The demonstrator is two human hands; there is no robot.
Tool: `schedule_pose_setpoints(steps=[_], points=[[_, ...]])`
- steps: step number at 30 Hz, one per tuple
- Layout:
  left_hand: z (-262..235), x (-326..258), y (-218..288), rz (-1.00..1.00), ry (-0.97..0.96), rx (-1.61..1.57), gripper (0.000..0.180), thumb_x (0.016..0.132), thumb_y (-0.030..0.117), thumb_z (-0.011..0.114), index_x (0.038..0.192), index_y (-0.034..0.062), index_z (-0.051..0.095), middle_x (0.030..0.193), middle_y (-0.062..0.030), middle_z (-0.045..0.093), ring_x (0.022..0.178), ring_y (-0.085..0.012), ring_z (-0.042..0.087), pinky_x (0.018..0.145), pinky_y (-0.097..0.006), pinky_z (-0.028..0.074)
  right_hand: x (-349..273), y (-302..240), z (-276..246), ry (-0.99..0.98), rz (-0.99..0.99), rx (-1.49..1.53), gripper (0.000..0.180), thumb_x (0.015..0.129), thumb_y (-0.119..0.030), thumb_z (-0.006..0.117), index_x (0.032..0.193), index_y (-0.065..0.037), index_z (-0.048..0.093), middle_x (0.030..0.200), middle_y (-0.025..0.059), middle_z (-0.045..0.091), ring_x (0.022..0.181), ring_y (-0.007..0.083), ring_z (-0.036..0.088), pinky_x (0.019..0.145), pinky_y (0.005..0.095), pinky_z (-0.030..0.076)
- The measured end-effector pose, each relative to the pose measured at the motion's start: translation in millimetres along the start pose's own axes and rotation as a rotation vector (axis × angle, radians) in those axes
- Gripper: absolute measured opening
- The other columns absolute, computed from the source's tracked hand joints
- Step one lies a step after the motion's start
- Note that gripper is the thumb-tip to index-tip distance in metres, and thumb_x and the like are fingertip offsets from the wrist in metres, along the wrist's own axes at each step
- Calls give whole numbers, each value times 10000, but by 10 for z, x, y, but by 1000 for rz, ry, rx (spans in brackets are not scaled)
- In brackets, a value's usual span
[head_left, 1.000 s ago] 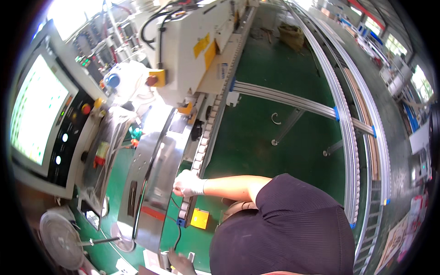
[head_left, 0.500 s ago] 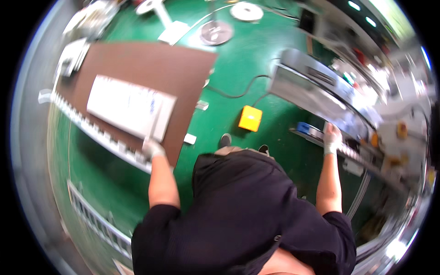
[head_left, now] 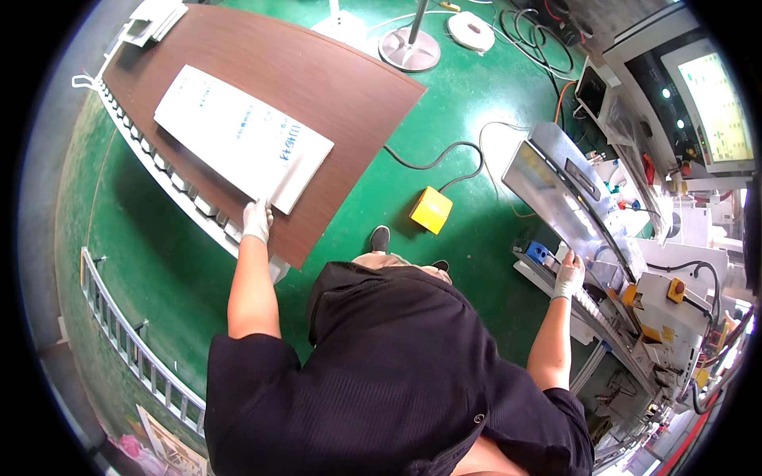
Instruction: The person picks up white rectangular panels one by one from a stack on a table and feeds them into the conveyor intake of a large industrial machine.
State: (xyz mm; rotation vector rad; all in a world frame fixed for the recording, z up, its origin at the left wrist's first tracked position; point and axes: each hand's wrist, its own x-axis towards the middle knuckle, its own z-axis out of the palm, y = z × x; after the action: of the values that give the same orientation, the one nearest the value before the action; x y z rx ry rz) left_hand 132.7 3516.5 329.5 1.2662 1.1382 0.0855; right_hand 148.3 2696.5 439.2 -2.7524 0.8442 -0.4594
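head view: only one, looking straight down over dark-shirted shoulders
left hand (head_left: pixel 256 220): gloved, arm stretched out, grip pinched on near corner of white panel (head_left: pixel 242 136); fingers closed over its edge
white panel: flat, long, pale with faint blue print; lying on brown board (head_left: pixel 317 87), near corner close to that board's near edge, far end toward its far left corner
brown board: large, dark wood tone, resting on roller conveyor (head_left: pixel 171 178); rollers showing along its left edge
right hand (head_left: pixel 568 274): gloved, resting on metal edge of machine (head_left: pixel 571 198) at right; fingers curled on rail, how tight the grip is can't be told
machine: tilted grey metal cover, blue part just beside the hand, red button on a yellow base further right
control screen (head_left: pixel 718 107): lit green-white, top right, well apart from both hands
yellow pedal box (head_left: pixel 432 209): on green floor (head_left: pixel 476 119), between board and machine, black cable running from it
shoes (head_left: pixel 380 238): on floor just beside pedal box
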Motion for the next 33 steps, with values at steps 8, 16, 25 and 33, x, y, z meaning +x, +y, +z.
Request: schedule_pose_setpoints(steps=[8,16,25,33], points=[[-52,-914,-521,-411,-484,127,506,978,460,664,1289,67,597,1095,-144,695,927,-278,710,738,-401,611,-474,-756,240,-196,12,530,332,978,-298,646,832,-12,731,757,75,696,693,159,617,665,326,492],[845,-1264,-244,-319,-363,-299,582,1068,548,428,1461,120,452,1381,-126,577,1181,-326,613,910,-439,554,-1746,-2560,811,-1407,-229,807,412,1016,-383,635,1305,-90,653,1192,110,672,1077,198,637,898,333,531],[934,-1995,207,-293,-930,-149,689,1000,595,542,1507,137,449,1447,-100,568,1289,-321,543,1028,-463,442,-2091,-3774,505,-1595,186,1223,504,958,-317,719,1348,-17,609,1199,95,700,1038,180,647,902,342,522],[623,-908,108,-399,-480,-690,534,1009,512,540,1375,126,588,1409,-75,621,1286,-294,579,1089,-492,472,-1638,-2484,34,-1178,380,1303,389,961,-258,715,1233,17,679,1163,85,715,1078,174,651,964,313,497]])
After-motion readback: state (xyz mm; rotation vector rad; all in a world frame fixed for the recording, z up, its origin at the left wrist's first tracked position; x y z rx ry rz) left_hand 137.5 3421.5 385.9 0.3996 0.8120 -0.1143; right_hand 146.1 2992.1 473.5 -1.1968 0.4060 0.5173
